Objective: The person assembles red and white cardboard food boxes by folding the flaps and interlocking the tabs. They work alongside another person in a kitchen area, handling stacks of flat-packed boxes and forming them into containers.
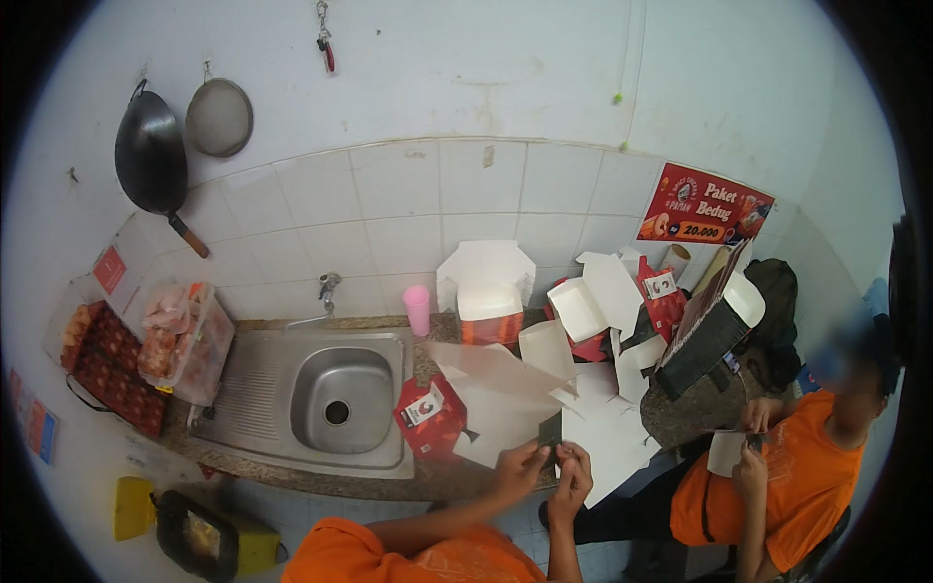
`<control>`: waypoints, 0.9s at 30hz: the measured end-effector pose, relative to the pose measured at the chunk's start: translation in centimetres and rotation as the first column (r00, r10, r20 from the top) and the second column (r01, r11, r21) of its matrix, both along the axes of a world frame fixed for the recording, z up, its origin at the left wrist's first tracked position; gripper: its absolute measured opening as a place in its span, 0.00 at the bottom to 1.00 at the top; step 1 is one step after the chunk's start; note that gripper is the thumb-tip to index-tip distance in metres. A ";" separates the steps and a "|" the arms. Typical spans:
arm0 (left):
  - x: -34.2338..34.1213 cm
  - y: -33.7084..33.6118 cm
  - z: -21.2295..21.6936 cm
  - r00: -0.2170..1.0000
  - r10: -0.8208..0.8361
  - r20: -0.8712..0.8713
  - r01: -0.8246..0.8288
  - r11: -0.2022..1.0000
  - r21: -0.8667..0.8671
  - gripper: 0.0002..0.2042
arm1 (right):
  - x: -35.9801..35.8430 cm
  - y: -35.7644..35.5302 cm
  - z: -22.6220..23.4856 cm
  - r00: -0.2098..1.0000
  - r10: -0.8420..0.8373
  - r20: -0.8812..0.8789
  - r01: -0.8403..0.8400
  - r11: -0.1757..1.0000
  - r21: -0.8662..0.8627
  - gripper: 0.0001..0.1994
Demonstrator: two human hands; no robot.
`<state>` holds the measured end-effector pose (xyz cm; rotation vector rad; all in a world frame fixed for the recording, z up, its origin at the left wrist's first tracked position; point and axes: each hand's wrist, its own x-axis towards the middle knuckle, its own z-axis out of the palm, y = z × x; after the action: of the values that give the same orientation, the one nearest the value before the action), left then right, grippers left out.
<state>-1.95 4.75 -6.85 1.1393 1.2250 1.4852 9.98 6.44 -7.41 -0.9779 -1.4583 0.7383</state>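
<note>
In the head view, the left hand (522, 469) and right hand (573, 471) meet over the near edge of the bench (442, 481), right of the steel sink (233, 384). The left grip is clamped on a small dark flat piece (550, 428), thumb and fingers pinching its near left side. The right grip's fingers are curled at its near end; whether they are clamped on it or only touching, I cannot tell. Nor can I tell whether it is loose or a flap of the pale sheet (496, 394) just beyond.

The piece looks light, thin and fairly stiff, so pinching its edges should suit it. The pale sheet seems to be card: light, bendy across its width, easily creased, and best held near a fold or by opposite edges.

To the left lies a red carton (435, 420); farther off stand a pink cup (417, 311) and an open white box (489, 299). On the right, a co-worker (821, 471) holds a small white carton (724, 453).
</note>
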 end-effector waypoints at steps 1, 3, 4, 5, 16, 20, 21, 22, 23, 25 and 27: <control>-0.7 -0.4 0.5 0.997 -0.074 0.019 0.075 0.993 -0.095 0.18 | 0.8 -0.5 -0.1 0.999 0.028 -0.040 -0.029 0.999 -0.041 0.16; -2.0 -1.7 1.3 0.980 -0.199 0.009 0.198 0.963 -0.184 0.18 | 1.7 -1.8 -0.1 0.991 -0.058 -0.120 0.030 0.974 -0.226 0.18; -2.2 -2.7 1.5 0.965 -0.260 -0.021 0.253 0.951 -0.176 0.18 | 2.2 -2.5 -0.1 0.983 -0.104 -0.152 0.051 0.947 -0.318 0.19; -2.3 -3.6 1.5 0.947 -0.318 -0.050 0.306 0.937 -0.170 0.17 | 2.8 -2.8 0.2 0.995 -0.064 -0.071 0.036 0.940 -0.340 0.19; -4.4 -5.7 -3.2 0.878 -0.418 -0.233 0.292 0.854 -0.430 0.20 | 5.8 -3.1 -0.9 0.822 0.567 -0.061 -0.489 0.646 -0.587 0.17; -5.1 -4.9 -4.0 0.853 -0.234 -0.467 0.203 0.972 -0.116 0.24 | 3.4 -2.9 -1.0 0.948 0.219 0.230 -0.097 0.890 -0.447 0.16; -5.2 -4.8 1.5 0.850 -0.319 -0.419 0.199 0.931 -0.305 0.26 | 3.8 -3.2 -1.0 0.942 0.276 0.191 -0.146 0.849 -0.507 0.18; -5.6 -4.5 4.6 0.851 -0.377 -0.366 0.182 0.865 -0.468 0.28 | 4.0 -3.1 -0.4 0.913 0.385 0.139 -0.247 0.790 -0.562 0.20; -6.1 -4.5 3.0 0.839 -0.409 -0.360 0.222 0.860 -0.460 0.32 | 4.1 -3.1 0.3 0.871 0.486 0.079 -0.344 0.716 -0.608 0.21; -5.8 -4.9 2.0 0.816 -0.348 -0.462 0.179 0.912 -0.370 0.32 | 4.8 -2.2 1.3 0.749 0.655 0.098 -0.447 0.609 -0.655 0.29; -5.5 -4.8 -0.2 0.829 -0.230 -0.510 0.144 0.969 -0.203 0.33 | 4.3 -2.3 2.2 0.732 0.639 0.237 -0.494 0.737 -0.462 0.31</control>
<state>-7.42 -0.03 -7.08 1.5744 1.5139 0.9260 14.31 4.18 -5.19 -0.9818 -2.0667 1.3852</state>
